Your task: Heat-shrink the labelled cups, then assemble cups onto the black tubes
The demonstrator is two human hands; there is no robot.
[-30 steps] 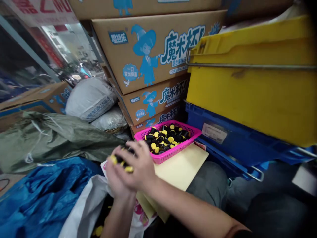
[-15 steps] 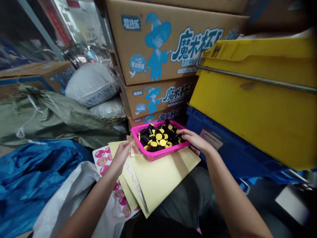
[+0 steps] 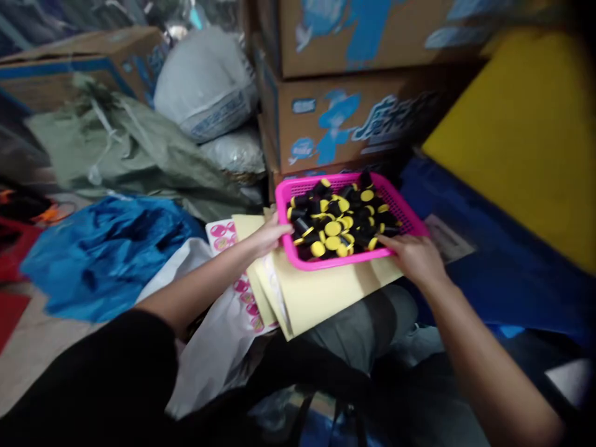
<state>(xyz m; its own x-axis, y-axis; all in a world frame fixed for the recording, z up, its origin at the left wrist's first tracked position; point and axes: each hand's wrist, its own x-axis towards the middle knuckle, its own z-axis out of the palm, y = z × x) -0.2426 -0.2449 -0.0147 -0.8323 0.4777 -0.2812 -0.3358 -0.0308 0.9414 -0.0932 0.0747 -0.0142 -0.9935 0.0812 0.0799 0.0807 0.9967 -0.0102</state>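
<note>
A pink plastic basket [image 3: 321, 266] with perforated sides holds several small black cylinders [image 3: 302, 226] with yellow ends. My left hand [image 3: 269, 237] grips its left rim, thumb over the edge and the other fingers mostly hidden beneath. At the right front corner, my right hand [image 3: 414, 256] is closed over the rim, its fingertips reaching inside beside the cylinders. Under the basket lie pale yellow sheets [image 3: 321, 301] across my lap. A white sheet with pink round stickers [image 3: 244, 288] shows at their left. Whether the basket touches the sheets I cannot tell.
Printed cardboard boxes [image 3: 307, 130] are stacked behind the basket. A yellow crate [image 3: 526, 136] and a blue crate [image 3: 503, 285] stand close on the right. To the left are a white sack [image 3: 207, 87], a green sack [image 3: 153, 155] and a crumpled blue sheet [image 3: 116, 254].
The view has tilted down, and the basket looks larger and closer. My left hand now has its thumb over the rim. My right hand has shifted from the right side to the front corner.
</note>
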